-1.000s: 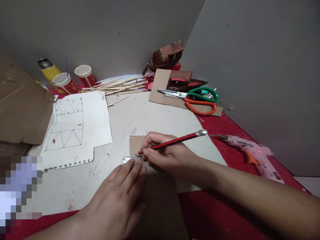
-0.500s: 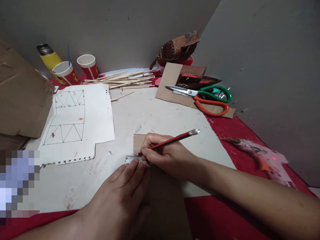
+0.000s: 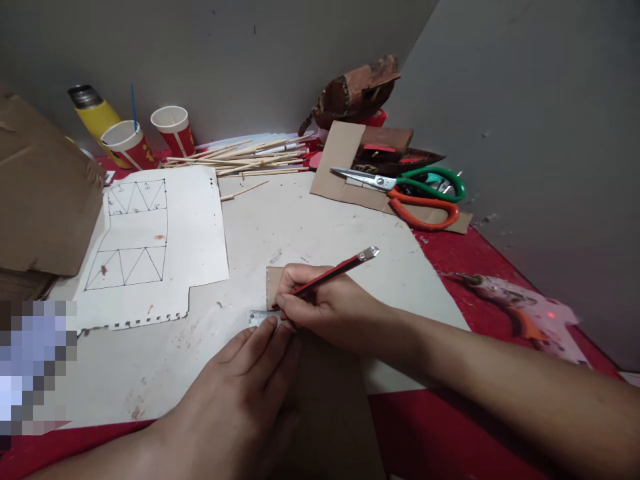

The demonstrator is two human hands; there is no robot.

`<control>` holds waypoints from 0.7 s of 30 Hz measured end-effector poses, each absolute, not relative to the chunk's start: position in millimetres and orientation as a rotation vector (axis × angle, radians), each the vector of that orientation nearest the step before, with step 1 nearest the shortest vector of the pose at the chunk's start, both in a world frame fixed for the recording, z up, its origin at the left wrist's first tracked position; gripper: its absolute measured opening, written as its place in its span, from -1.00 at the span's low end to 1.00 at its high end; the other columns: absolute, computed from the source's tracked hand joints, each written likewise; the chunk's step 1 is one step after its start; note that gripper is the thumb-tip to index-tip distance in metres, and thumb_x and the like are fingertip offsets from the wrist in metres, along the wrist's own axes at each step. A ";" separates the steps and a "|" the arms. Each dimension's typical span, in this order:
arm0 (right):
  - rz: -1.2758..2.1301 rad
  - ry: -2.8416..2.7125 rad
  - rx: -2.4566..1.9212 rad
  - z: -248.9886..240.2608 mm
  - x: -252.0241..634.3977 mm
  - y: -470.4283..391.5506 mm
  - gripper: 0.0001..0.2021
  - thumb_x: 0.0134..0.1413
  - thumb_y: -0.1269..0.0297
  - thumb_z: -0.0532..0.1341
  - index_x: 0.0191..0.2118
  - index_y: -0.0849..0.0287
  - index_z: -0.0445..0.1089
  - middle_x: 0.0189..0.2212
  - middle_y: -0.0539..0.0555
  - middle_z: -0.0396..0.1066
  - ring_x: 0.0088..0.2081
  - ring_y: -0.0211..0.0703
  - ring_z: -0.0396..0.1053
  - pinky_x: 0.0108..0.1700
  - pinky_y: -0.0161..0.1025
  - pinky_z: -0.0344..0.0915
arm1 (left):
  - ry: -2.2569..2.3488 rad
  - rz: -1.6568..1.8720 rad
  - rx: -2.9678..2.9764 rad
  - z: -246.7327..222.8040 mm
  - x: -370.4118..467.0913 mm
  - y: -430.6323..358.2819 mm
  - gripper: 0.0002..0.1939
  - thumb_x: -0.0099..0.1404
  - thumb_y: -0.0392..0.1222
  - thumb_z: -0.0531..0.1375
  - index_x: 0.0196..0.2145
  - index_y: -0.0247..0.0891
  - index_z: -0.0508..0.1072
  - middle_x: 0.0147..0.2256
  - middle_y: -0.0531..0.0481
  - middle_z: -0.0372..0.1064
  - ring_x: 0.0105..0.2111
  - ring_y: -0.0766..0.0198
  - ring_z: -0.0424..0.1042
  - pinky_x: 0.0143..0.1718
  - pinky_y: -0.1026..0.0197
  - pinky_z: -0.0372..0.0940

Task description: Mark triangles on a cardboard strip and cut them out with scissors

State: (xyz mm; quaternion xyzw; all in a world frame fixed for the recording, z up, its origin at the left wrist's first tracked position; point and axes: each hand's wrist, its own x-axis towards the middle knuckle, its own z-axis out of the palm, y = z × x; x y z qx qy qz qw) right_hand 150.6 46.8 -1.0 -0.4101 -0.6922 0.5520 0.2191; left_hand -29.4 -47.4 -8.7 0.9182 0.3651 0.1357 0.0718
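My right hand (image 3: 327,300) is closed around a red and black pencil (image 3: 334,270), its silver end tilted up to the right. The pencil's point rests near the upper edge of a metal ruler (image 3: 258,318). Fingertips of my left hand (image 3: 245,380) press the ruler down onto a strip of brown cardboard (image 3: 335,407). Most of the ruler is hidden under those fingers. The far end of the cardboard shows just beyond the right hand. Any mark at the pencil's point is too small to make out.
At left lies a paper with a zigzag drawing (image 3: 193,253), beside a cardboard box (image 3: 45,193). Behind are paper cups (image 3: 170,120), a yellow bottle (image 3: 97,123) and thin wooden sticks (image 3: 250,160). Scissors (image 3: 425,190) lie on cardboard; a pink glue gun (image 3: 535,313) sits at right.
The pencil and right hand have shifted slightly left along the ruler, and the pencil stands a bit steeper. My left hand stays in place. The view has shifted slightly.
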 end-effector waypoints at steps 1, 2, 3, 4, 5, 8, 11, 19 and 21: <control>1.540 -1.917 -1.131 -0.7 150.7 47.5 -0.86 0.06 0.40 0.14 -0.49 0.11 0.21 -0.55 -0.09 0.25 -0.48 -0.27 0.18 -0.44 -0.31 0.13 | 1.095 0.400 2.761 -8.3 -29.4 -47.0 -0.44 0.22 -0.29 0.14 0.16 -0.57 0.39 0.16 -0.35 0.39 0.14 -0.18 0.39 0.03 -0.16 0.46; 1.554 -1.924 -1.124 -0.4 150.8 48.2 -0.86 0.05 0.42 0.13 -0.49 0.11 0.20 -0.55 -0.09 0.25 -0.48 -0.27 0.18 -0.44 -0.31 0.12 | 1.091 0.396 2.762 -8.0 -29.3 -46.6 -0.44 0.22 -0.30 0.14 0.17 -0.57 0.38 0.16 -0.35 0.39 0.14 -0.18 0.39 0.03 -0.16 0.47; 1.566 -1.934 -1.117 0.0 150.9 48.8 -0.86 0.05 0.42 0.13 -0.48 0.11 0.20 -0.55 -0.09 0.24 -0.48 -0.27 0.18 -0.45 -0.32 0.12 | 1.088 0.392 2.763 -7.9 -29.2 -46.4 -0.44 0.22 -0.30 0.14 0.17 -0.57 0.37 0.16 -0.35 0.39 0.14 -0.18 0.39 0.02 -0.16 0.47; 1.573 -1.944 -1.116 0.5 151.0 49.3 -0.87 0.04 0.43 0.13 -0.48 0.12 0.21 -0.55 -0.09 0.25 -0.48 -0.27 0.18 -0.45 -0.32 0.12 | 1.084 0.388 2.762 -7.9 -29.1 -46.4 -0.44 0.23 -0.30 0.14 0.17 -0.57 0.37 0.16 -0.35 0.39 0.14 -0.18 0.39 0.03 -0.17 0.46; 1.577 -1.949 -1.119 1.0 151.1 49.7 -0.87 0.03 0.43 0.14 -0.48 0.12 0.21 -0.55 -0.09 0.25 -0.47 -0.27 0.18 -0.45 -0.32 0.12 | 1.085 0.390 2.761 -8.1 -29.0 -46.6 -0.44 0.23 -0.30 0.13 0.18 -0.57 0.37 0.16 -0.35 0.39 0.14 -0.18 0.39 0.03 -0.17 0.46; 1.585 -1.929 -1.129 1.5 151.3 49.5 -0.88 0.03 0.42 0.14 -0.48 0.12 0.22 -0.56 -0.08 0.26 -0.48 -0.27 0.18 -0.46 -0.32 0.12 | 1.094 0.396 2.758 -9.2 -29.1 -47.5 -0.44 0.24 -0.30 0.13 0.17 -0.57 0.36 0.16 -0.35 0.39 0.14 -0.18 0.38 0.04 -0.18 0.45; 1.567 -1.920 -1.140 0.3 151.6 48.6 -0.86 0.05 0.43 0.13 -0.49 0.12 0.22 -0.56 -0.09 0.28 -0.50 -0.29 0.19 -0.46 -0.33 0.13 | 1.097 0.387 2.756 -10.2 -29.7 -48.0 -0.43 0.24 -0.30 0.13 0.19 -0.56 0.34 0.17 -0.35 0.38 0.16 -0.17 0.37 0.05 -0.17 0.44; 1.652 -1.787 -1.190 -0.7 151.1 47.1 -0.87 0.07 0.37 0.17 -0.47 0.11 0.24 -0.57 -0.07 0.36 -0.52 -0.27 0.27 -0.49 -0.33 0.16 | 1.085 0.372 2.755 -9.1 -29.1 -45.9 -0.41 0.23 -0.30 0.13 0.21 -0.54 0.32 0.20 -0.33 0.35 0.17 -0.12 0.36 0.09 -0.11 0.42; 1.675 -1.751 -1.210 -1.2 150.9 46.6 -0.88 0.07 0.37 0.18 -0.47 0.11 0.25 -0.56 -0.05 0.38 -0.50 -0.25 0.30 -0.50 -0.33 0.17 | 1.083 0.374 2.754 -9.5 -29.1 -46.3 -0.40 0.23 -0.29 0.13 0.22 -0.53 0.31 0.21 -0.32 0.34 0.18 -0.11 0.35 0.10 -0.10 0.41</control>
